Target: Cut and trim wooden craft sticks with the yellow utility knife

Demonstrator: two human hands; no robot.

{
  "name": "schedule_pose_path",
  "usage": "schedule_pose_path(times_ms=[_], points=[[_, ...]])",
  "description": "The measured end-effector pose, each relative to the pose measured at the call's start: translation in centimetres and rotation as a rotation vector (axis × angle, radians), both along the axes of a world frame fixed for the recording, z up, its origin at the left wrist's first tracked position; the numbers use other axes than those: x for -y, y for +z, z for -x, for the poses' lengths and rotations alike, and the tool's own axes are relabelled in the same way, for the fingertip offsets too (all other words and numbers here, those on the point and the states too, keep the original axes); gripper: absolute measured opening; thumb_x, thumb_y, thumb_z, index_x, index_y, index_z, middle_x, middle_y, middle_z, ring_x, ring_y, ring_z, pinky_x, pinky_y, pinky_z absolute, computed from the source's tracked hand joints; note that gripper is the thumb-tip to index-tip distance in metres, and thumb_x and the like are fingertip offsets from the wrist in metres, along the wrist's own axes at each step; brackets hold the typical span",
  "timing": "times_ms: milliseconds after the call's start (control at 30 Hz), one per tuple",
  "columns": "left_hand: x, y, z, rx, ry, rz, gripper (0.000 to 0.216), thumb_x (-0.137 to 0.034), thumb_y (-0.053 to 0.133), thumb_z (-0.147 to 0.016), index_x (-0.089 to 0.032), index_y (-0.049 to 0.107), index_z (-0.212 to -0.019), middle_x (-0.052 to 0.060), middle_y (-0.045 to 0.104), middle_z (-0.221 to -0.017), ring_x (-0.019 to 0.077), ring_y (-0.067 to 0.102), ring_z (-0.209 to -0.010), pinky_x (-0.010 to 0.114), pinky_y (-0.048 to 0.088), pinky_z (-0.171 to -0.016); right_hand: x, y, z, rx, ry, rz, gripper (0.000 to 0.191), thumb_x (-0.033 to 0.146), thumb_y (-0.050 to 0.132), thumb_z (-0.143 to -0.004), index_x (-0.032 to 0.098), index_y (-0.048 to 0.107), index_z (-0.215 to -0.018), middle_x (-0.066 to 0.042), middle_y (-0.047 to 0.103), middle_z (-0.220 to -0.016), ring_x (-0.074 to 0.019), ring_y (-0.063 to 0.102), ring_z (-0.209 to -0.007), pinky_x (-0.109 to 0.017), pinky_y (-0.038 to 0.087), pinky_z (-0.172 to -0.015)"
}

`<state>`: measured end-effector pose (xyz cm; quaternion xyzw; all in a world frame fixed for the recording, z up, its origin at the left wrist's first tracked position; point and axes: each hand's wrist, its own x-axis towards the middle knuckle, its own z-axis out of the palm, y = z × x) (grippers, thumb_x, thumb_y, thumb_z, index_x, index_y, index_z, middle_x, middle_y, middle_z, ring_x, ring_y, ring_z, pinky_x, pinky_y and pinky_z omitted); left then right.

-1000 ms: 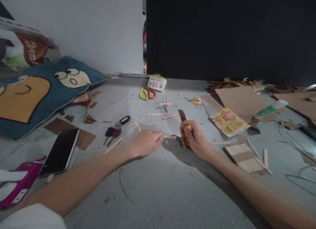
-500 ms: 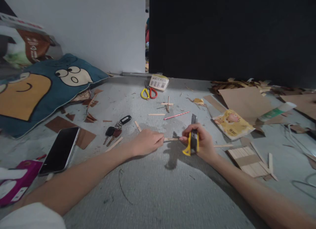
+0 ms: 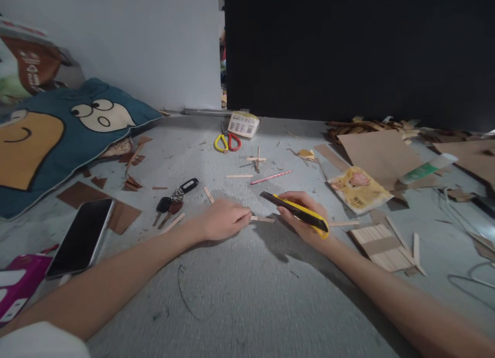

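My left hand (image 3: pixel 226 220) rests on the grey table, its fingers closed on one end of a wooden craft stick (image 3: pixel 263 219) that juts out to the right. Wrapped in my right hand (image 3: pixel 307 214) is a yellow and black utility knife (image 3: pixel 299 212), held above the table with its front end pointing left, just above the stick's free end. Beyond the hands lie a single craft stick (image 3: pixel 240 176), a pink striped pencil (image 3: pixel 270 177) and a small cross of sticks (image 3: pixel 257 159).
Keys (image 3: pixel 172 203), a phone (image 3: pixel 81 237) and a blue pillow (image 3: pixel 116 136) are at left. Scissors (image 3: pixel 227 141) lie at the back. To the right are a bundle of craft sticks (image 3: pixel 381 247), a yellow packet (image 3: pixel 359 188), a glue tube (image 3: pixel 429 168) and cardboard (image 3: pixel 382 152).
My right hand has turned the utility knife from pointing away to pointing left, and its fingers have left the stick's end. My left hand stays on the stick. The view has shifted slightly.
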<state>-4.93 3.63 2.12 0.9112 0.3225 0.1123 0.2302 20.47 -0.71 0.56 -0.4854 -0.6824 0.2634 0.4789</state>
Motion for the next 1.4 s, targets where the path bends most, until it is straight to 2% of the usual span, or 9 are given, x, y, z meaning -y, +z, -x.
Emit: schedule_pose_path(times_ms=[100, 200, 433, 600, 733, 867, 1033, 1200, 1400], points=[[0.0, -0.1, 0.0, 0.014, 0.002, -0.004, 0.032, -0.026, 0.044, -0.099, -0.021, 0.046, -0.067, -0.001, 0.054, -0.062, 0.015, 0.042, -0.058, 0.033, 0.024, -0.061, 0.1, 0.4, -0.2, 0.01, 0.055, -0.051, 0.023, 0.049, 0.072, -0.094, 0.028, 0.075, -0.103, -0.005, 0.074, -0.086, -0.0217, 0.07, -0.076, -0.037, 0.057, -0.071], [0.3, -0.1, -0.1, -0.006, -0.01, -0.04, 0.033, -0.027, 0.044, -0.1, -0.021, 0.05, -0.069, 0.001, 0.057, -0.065, 0.0162, 0.049, -0.06, 0.032, 0.03, -0.063, 0.3, 0.1, -0.1, -0.046, 0.063, -0.009, 0.03, 0.055, 0.069, -0.095, 0.026, 0.075, -0.099, -0.006, 0.073, -0.086, -0.0203, 0.066, -0.069, -0.037, 0.057, -0.065], [1.4, 0.1, -0.8, -0.222, 0.12, -0.258, 0.023, -0.031, 0.049, -0.104, -0.017, 0.068, -0.101, 0.008, 0.069, -0.082, 0.0237, 0.063, -0.074, 0.035, 0.045, -0.073, 0.5, -0.5, 0.0, -0.08, -0.011, -0.008, 0.039, 0.059, 0.073, -0.09, 0.026, 0.054, -0.079, -0.001, 0.065, -0.07, -0.0157, 0.057, -0.06, -0.03, 0.048, -0.055], [3.3, 0.2, -1.7, -0.212, 0.256, -0.52, 0.027, -0.015, 0.048, -0.103, -0.01, 0.068, -0.121, 0.017, 0.07, -0.101, 0.0327, 0.065, -0.101, 0.044, 0.052, -0.084, 0.6, -0.1, -0.2, -0.006, -0.029, -0.021, 0.033, 0.056, 0.07, -0.094, 0.026, 0.059, -0.089, -0.001, 0.067, -0.073, -0.016, 0.059, -0.06, -0.03, 0.048, -0.056], [5.7, -0.4, -2.3, -0.193, 0.251, -0.607, 0.029, -0.008, 0.053, -0.1, -0.011, 0.068, -0.125, 0.018, 0.069, -0.112, 0.0325, 0.064, -0.106, 0.045, 0.054, -0.086, 0.5, 0.2, -0.2, -0.005, -0.041, 0.014, 0.029, 0.055, 0.066, -0.097, 0.026, 0.061, -0.095, -0.001, 0.069, -0.077, -0.017, 0.063, -0.064, -0.031, 0.051, -0.06], [5.1, -0.7, -1.9, -0.09, 0.158, -0.547, 0.021, -0.011, 0.056, -0.103, -0.013, 0.071, -0.118, 0.014, 0.069, -0.117, 0.0297, 0.063, -0.112, 0.044, 0.054, -0.093, 0.3, 0.1, -0.2, -0.011, -0.043, 0.016, 0.025, 0.05, 0.066, -0.097, 0.026, 0.062, -0.095, -0.001, 0.069, -0.077, -0.0168, 0.063, -0.065, -0.03, 0.051, -0.061], [1.9, -0.7, -1.0, 0.045, 0.193, -0.318, 0.016, -0.021, 0.064, -0.103, -0.016, 0.074, -0.114, 0.009, 0.07, -0.113, 0.0263, 0.059, -0.109, 0.043, 0.052, -0.098, 0.3, -0.1, -0.3, 0.03, -0.055, 0.008, 0.023, 0.047, 0.065, -0.097, 0.024, 0.063, -0.098, -0.001, 0.069, -0.078, -0.0169, 0.064, -0.068, -0.031, 0.051, -0.065], [1.2, -1.1, -1.0, 0.069, 0.277, -0.117, 0.006, -0.02, 0.07, -0.099, -0.018, 0.075, -0.098, 0.006, 0.069, -0.104, 0.0264, 0.056, -0.11, 0.041, 0.05, -0.096, 0.3, 0.1, -0.2, 0.045, -0.05, 0.009, 0.021, 0.046, 0.064, -0.097, 0.024, 0.064, -0.097, -0.001, 0.07, -0.077, -0.0162, 0.064, -0.065, -0.029, 0.05, -0.062], [1.4, -1.1, -1.1, 0.049, 0.244, -0.146, 0.013, -0.016, 0.064, -0.102, -0.017, 0.069, -0.09, 0.004, 0.068, -0.093, 0.0233, 0.059, -0.1, 0.038, 0.048, -0.09, 0.3, 0.0, -0.2, 0.039, -0.065, -0.002, 0.021, 0.046, 0.065, -0.097, 0.025, 0.064, -0.096, -0.001, 0.07, -0.077, -0.0163, 0.065, -0.064, -0.028, 0.05, -0.061]])
